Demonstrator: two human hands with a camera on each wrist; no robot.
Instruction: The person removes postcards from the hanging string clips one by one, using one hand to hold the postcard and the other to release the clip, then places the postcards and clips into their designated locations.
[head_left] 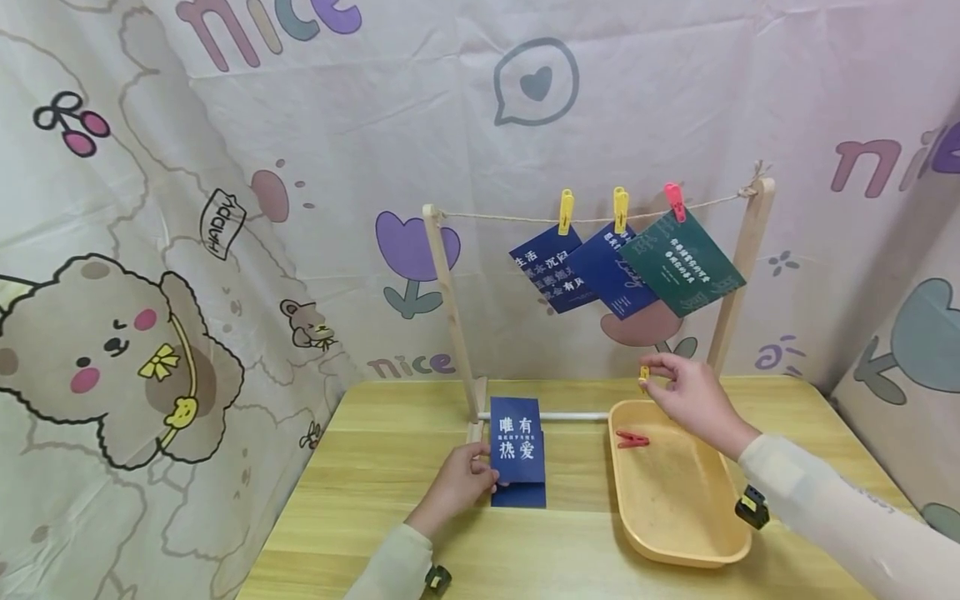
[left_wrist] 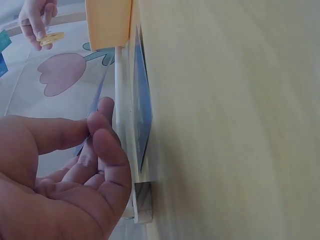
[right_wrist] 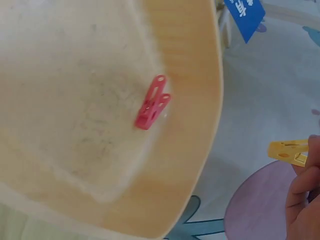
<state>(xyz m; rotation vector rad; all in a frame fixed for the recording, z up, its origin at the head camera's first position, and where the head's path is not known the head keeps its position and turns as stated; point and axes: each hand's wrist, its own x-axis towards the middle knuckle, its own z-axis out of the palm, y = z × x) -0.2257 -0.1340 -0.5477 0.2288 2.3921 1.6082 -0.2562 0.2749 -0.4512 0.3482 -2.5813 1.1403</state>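
Fingers of the left hand (head_left: 456, 482), low at centre frame, are pinching the lower left edge of a dark-blue rectangular paper card with white characters (head_left: 516, 427); it is rising up and right from them, its long axis running up and down the picture, with that hand the nearer. A second dark-blue paper card (head_left: 519, 496) is lying beneath it on the yellow wood-grain table (head_left: 375, 475). Higher up, a stretch of beige twine (head_left: 495, 218) is running above the held card, between the pale wooden left post (head_left: 450, 308) and the leftmost yellow plastic clothespin (head_left: 566, 212). Rightward of that, two dark-blue hanging cards (head_left: 551, 267) and one dark-green hanging card (head_left: 684, 262) are dangling. Right of centre, an orange-yellow plastic basin (head_left: 678, 512) is holding a red plastic clothespin (head_left: 632, 439); above its far rim, the right hand (head_left: 692, 396) is pinching a small yellow plastic clothespin (head_left: 643, 379), well apart from the held card. Altogether, three yellow and two red clothespins are showing, plus four blue cards and one green; whether more are lying underneath cannot be told.
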